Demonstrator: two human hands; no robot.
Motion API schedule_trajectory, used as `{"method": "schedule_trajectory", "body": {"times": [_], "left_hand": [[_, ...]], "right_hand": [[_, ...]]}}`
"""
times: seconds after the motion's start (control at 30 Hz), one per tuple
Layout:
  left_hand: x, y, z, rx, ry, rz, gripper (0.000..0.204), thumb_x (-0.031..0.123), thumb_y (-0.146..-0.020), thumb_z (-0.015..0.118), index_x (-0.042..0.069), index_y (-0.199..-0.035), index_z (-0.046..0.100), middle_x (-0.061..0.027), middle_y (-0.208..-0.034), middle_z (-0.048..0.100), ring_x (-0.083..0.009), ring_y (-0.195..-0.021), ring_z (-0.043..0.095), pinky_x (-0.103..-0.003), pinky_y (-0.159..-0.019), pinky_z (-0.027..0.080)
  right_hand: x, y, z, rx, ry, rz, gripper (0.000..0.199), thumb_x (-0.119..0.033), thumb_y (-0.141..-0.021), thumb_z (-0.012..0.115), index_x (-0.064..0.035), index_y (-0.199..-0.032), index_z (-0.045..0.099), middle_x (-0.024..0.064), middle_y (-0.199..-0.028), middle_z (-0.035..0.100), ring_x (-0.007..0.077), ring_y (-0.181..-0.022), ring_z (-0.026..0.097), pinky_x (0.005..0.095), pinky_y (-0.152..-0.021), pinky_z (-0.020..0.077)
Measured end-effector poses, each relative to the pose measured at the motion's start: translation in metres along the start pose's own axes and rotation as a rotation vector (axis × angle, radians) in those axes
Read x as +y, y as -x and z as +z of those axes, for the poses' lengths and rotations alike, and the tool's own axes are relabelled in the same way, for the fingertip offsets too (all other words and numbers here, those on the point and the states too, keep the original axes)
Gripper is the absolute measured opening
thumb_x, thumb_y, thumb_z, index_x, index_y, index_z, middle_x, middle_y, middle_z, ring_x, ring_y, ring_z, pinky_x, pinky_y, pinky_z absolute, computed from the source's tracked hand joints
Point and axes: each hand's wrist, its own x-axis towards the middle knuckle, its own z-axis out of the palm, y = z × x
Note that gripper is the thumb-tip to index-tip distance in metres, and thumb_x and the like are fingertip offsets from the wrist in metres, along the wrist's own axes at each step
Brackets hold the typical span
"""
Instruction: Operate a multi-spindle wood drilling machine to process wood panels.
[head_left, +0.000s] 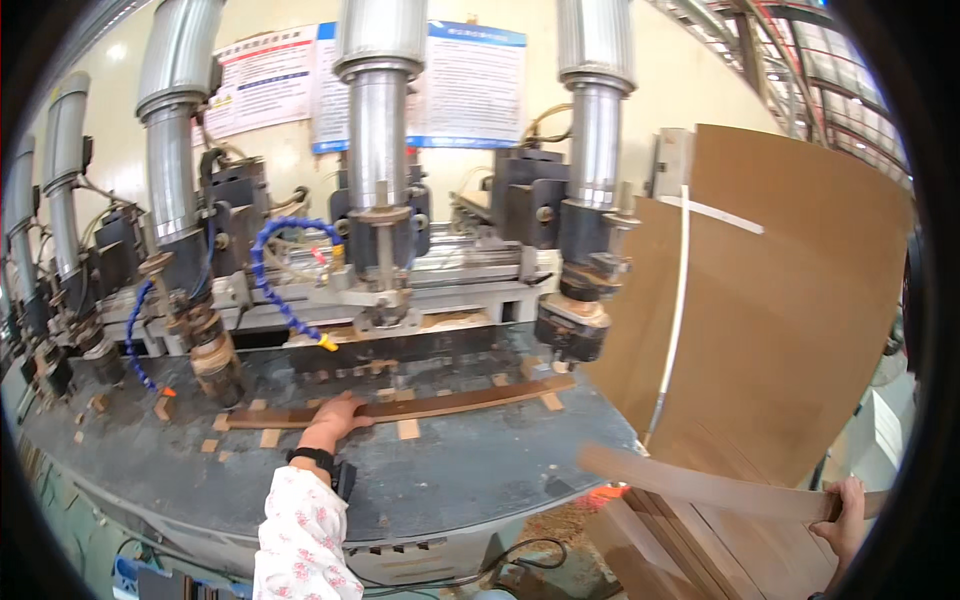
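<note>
My left hand [333,418] rests flat on a long, thin, dark wooden strip [450,402] that lies across the grey machine table [450,480], beneath the drill heads. A black wristband and a floral sleeve cover that forearm. My right hand [848,515], at the lower right, grips the end of a second curved wooden strip [700,485], held in the air and reaching left toward the table edge.
Several vertical drill spindles [378,150] with metal cylinders stand behind the table. Small wooden blocks [408,428] are fixed on the table surface. A blue segmented hose [275,280] hangs at left. A large brown board [780,300] leans at right, over stacked wooden pieces [740,560].
</note>
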Motion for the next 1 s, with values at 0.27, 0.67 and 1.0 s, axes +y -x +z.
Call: {"method": "schedule_trajectory", "body": {"times": [0.27, 0.67, 1.0], "left_hand": [[0.050, 0.114, -0.044, -0.262, 0.331, 0.162, 0.046, 0.041, -0.070, 0.071, 0.005, -0.092, 0.053, -0.0129, -0.084, 0.059, -0.0262, -0.077, 0.057, -0.037, -0.066, 0.046], [0.099, 0.508, -0.040, -0.188, 0.239, -0.633, 0.055, 0.035, -0.079, 0.061, 0.008, -0.124, 0.044, -0.0220, -0.103, 0.055, -0.0412, -0.093, 0.055, -0.046, -0.075, 0.047], [0.057, 0.696, 0.132, -0.124, 0.158, -1.203, 0.038, 0.027, -0.082, 0.058, 0.008, -0.114, 0.048, -0.0190, -0.101, 0.056, -0.0417, -0.090, 0.055, -0.049, -0.073, 0.046]], "right_hand": [[-0.157, -0.132, 0.129, -0.402, -0.548, -0.443, 0.051, -0.012, -0.056, 0.076, -0.0002, -0.102, 0.057, 0.0123, -0.093, 0.054, 0.0306, -0.086, 0.051, 0.0368, -0.076, 0.0433], [-0.471, -0.157, 0.370, -0.569, -0.718, -0.987, 0.044, -0.030, -0.076, 0.068, -0.0046, -0.110, 0.059, 0.0152, -0.101, 0.055, 0.0346, -0.097, 0.052, 0.0401, -0.084, 0.0433], [-0.533, -0.177, 0.391, -0.528, -0.559, -0.903, 0.045, -0.029, -0.063, 0.075, -0.0107, -0.104, 0.067, 0.0080, -0.100, 0.062, 0.0300, -0.103, 0.052, 0.0407, -0.093, 0.0383]]}}
